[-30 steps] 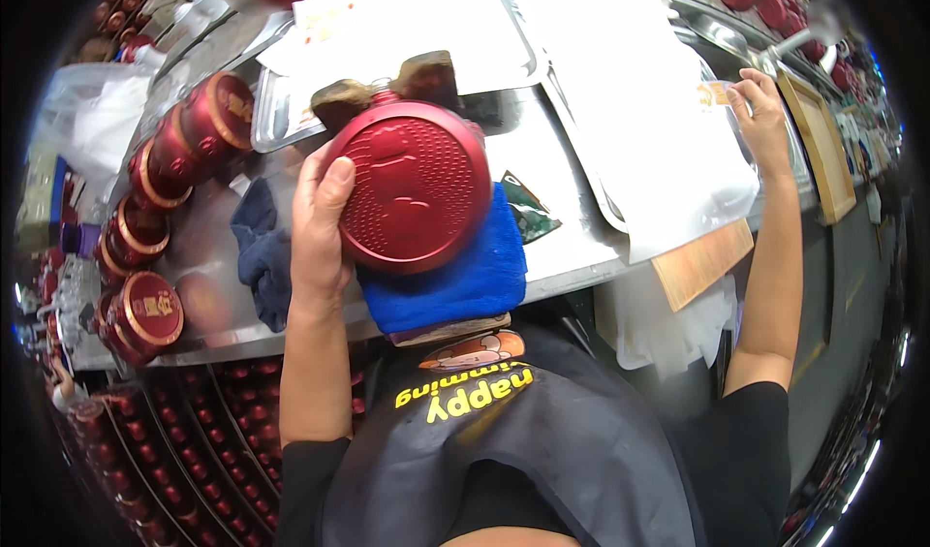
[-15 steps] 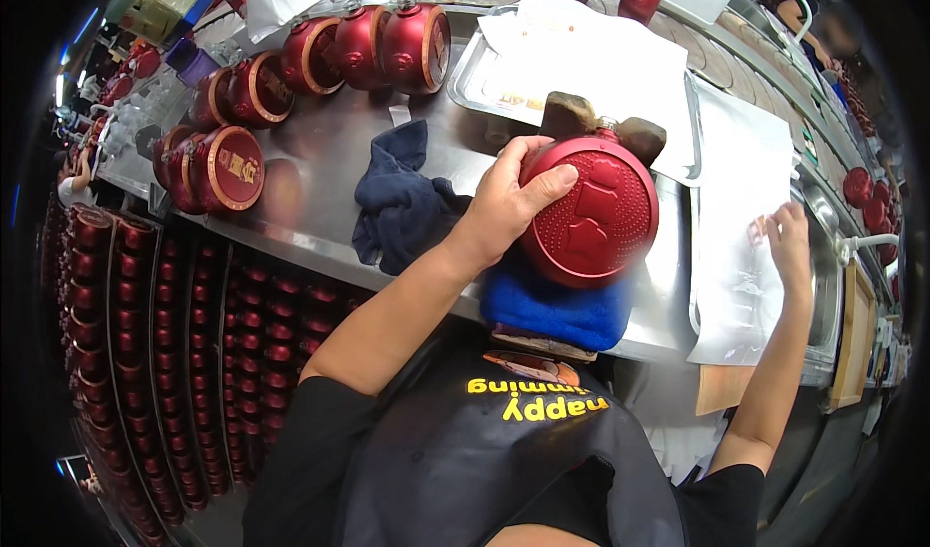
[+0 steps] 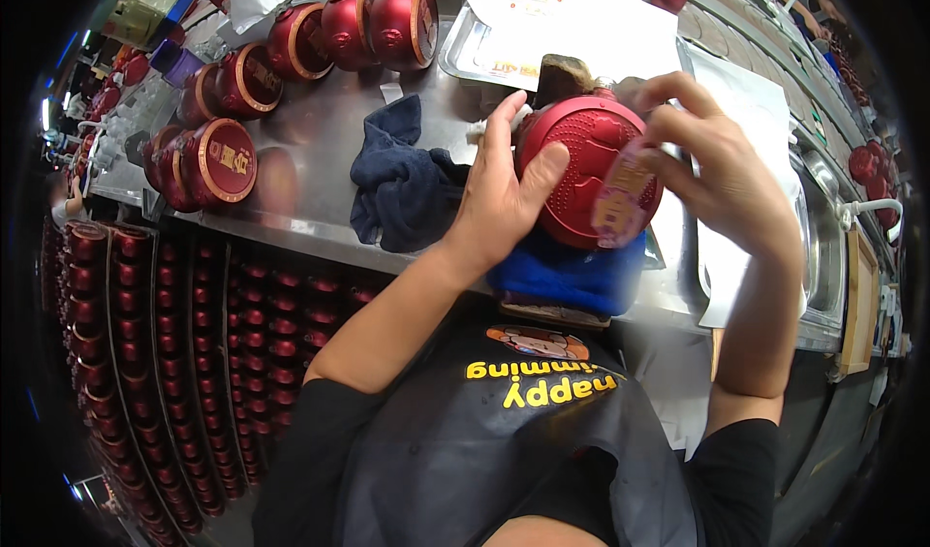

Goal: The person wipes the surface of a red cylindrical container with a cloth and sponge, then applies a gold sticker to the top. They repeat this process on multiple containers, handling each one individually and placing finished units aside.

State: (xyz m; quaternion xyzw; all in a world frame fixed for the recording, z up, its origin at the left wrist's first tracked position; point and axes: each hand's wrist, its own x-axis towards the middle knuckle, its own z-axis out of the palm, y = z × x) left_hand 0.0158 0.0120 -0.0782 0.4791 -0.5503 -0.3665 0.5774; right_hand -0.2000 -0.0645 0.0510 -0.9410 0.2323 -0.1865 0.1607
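By the front edge of the bench, over a blue cloth: a round red bottle, embossed face up. At its left side, a half-open left hand, thumb spread, without a clear grip. Pinched in the right hand, over the bottle's right side: a thin translucent label. Possible risks: creasing or catching askew, from the label's floppy free end; rolling of the bottle, from slack left-hand steadying.

Dk blue cloth lies on mtl tbl.
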